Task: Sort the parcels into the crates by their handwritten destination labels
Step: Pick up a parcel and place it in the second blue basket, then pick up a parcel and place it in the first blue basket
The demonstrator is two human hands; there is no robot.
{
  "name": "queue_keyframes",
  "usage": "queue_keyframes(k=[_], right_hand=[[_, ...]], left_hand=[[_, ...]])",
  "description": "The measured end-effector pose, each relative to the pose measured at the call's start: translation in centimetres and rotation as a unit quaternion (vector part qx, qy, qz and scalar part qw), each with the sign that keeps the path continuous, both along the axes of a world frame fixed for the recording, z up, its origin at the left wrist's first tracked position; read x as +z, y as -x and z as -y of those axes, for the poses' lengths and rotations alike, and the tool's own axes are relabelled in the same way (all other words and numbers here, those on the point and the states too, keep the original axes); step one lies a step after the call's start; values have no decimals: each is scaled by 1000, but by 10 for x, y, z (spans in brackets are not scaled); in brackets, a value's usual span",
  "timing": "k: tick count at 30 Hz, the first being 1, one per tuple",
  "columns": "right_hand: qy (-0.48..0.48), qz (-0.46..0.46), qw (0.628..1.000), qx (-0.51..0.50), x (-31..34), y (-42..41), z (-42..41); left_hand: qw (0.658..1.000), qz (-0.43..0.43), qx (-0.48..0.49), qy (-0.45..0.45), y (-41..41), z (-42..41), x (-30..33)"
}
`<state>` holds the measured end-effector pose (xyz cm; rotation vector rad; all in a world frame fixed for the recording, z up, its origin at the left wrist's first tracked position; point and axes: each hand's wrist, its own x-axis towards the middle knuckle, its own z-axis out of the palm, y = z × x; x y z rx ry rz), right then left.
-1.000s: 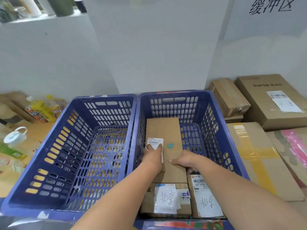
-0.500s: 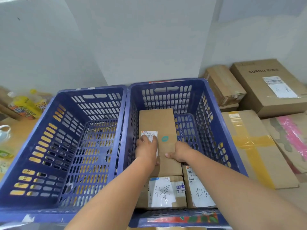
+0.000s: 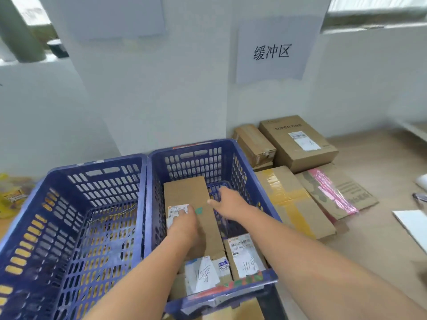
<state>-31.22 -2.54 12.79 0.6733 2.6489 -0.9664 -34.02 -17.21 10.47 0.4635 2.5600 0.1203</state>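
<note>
Two blue plastic crates stand side by side. The left crate (image 3: 57,204) holds no parcels. In the right crate (image 3: 242,162) a long brown parcel (image 3: 187,192) lies lengthwise, with two smaller parcels (image 3: 201,273) (image 3: 247,257) at the near end, both bearing handwritten white labels. My left hand (image 3: 182,225) rests flat on the long parcel, over its printed sticker. My right hand (image 3: 227,202) hovers with loose fingers at the parcel's right edge, thumb close to it; contact is unclear.
To the right of the crates, several cardboard boxes lie on the wooden floor: a SUPOR box (image 3: 298,142), a smaller box (image 3: 254,144), a yellow-taped flat carton (image 3: 291,202) and a pink-taped one (image 3: 332,192). A handwritten paper sign (image 3: 271,51) hangs on the wall. Yellow packets (image 3: 13,195) sit far left.
My right hand has lifted off the long parcel and shifted right and farther away. My left hand stays on the parcel. The camera has tilted up and to the right.
</note>
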Motion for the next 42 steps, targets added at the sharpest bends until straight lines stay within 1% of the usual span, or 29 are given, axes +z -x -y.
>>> queue_keyframes(k=[2, 4, 7, 10, 14, 17, 18, 20, 23, 25, 27, 29, 31, 33, 36, 38, 42], right_hand=[[21, -59, 997, -41, 26, -14, -12], [31, -112, 989, -89, 51, -31, -21], [58, -183, 967, -169, 78, -61, -38], [52, -220, 946, -232, 91, -94, -61], [56, -222, 923, -309, 86, -137, -97], [45, -192, 918, -343, 67, -163, -126], [47, -176, 918, -353, 59, -171, -136], [62, -145, 917, -367, 37, -185, -152], [96, -98, 915, -380, 0, -202, -180], [101, -83, 915, -382, -21, -208, -196], [88, -67, 922, -370, -32, -211, -208], [83, -41, 932, -350, -42, -213, -218], [88, -15, 942, -323, -57, -215, -231], [100, -10, 946, -309, -72, -214, -240], [121, -27, 946, -299, -64, -211, -232], [148, -26, 944, -293, -70, -209, -233], [242, -12, 923, -298, -78, -207, -231]], left_hand=[[997, 0, 31, -64, -5, -11, 22], [986, 12, 71, -150, -9, -25, 43], [957, 32, 92, -274, -21, -47, 75], [931, 46, 98, -350, -43, -70, 99], [915, 47, 55, -397, -78, -100, 113], [896, 43, 20, -441, -102, -129, 116], [887, 51, 14, -459, -112, -140, 116], [872, 97, 14, -480, -135, -167, 112], [867, 193, 45, -458, -178, -209, 91], [893, 199, 69, -398, -203, -226, 64], [927, 166, 92, -322, -219, -228, 32], [947, 149, 92, -271, -229, -223, 7], [966, 113, 38, -231, -232, -218, -11], [982, 62, -13, -179, -228, -218, -23], [989, 38, -15, -142, -218, -225, -30], [991, 32, -12, -129, -214, -227, -30], [992, 8, -19, -125, -209, -227, -32]])
